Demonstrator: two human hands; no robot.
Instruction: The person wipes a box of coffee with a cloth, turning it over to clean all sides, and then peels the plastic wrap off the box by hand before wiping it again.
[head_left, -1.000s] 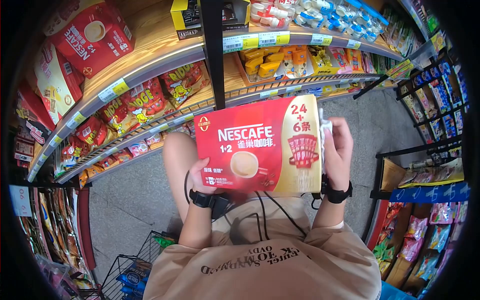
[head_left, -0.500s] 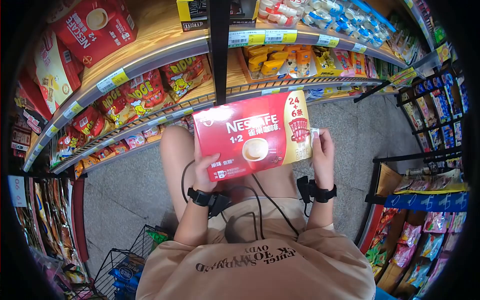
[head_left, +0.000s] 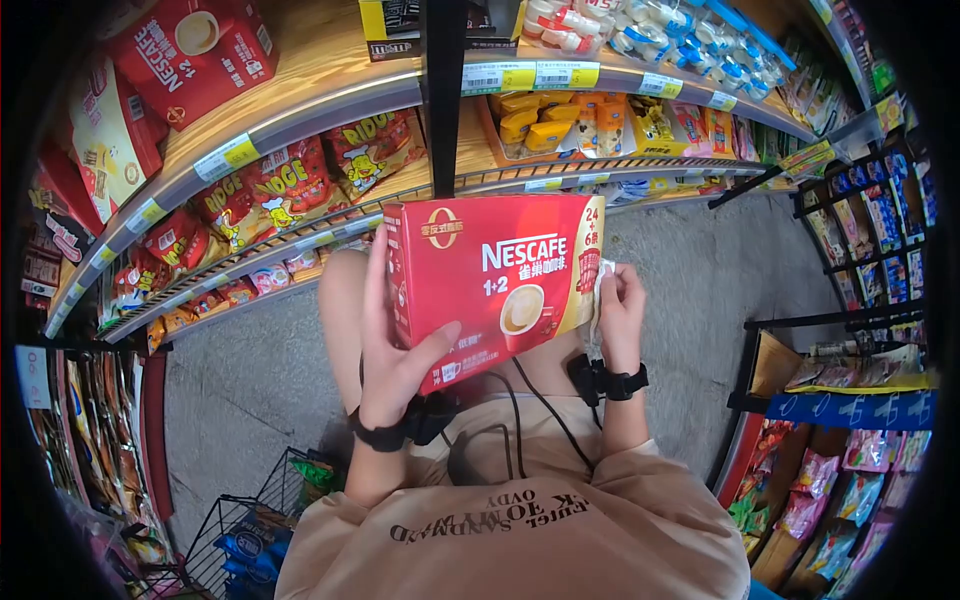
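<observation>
A red and gold Nescafé instant coffee box is held above my lap, its printed front facing up at me. My left hand grips its left end, thumb on the front and fingers along the side. At the box's right end, my right hand pinches a thin white cloth or tissue against the gold edge. The fingertips behind that edge are hidden. Both wrists carry black straps with small devices.
Ahead, shelves hold another Nescafé box, red snack bags and bottled sweets. A wire basket with blue packets stands at lower left. More snack racks line the right side. Black cables hang over my lap.
The box has turned so its left side panel shows, and its right end has shifted left. My left hand has moved up its left side; my right hand has moved left with the white cloth.
</observation>
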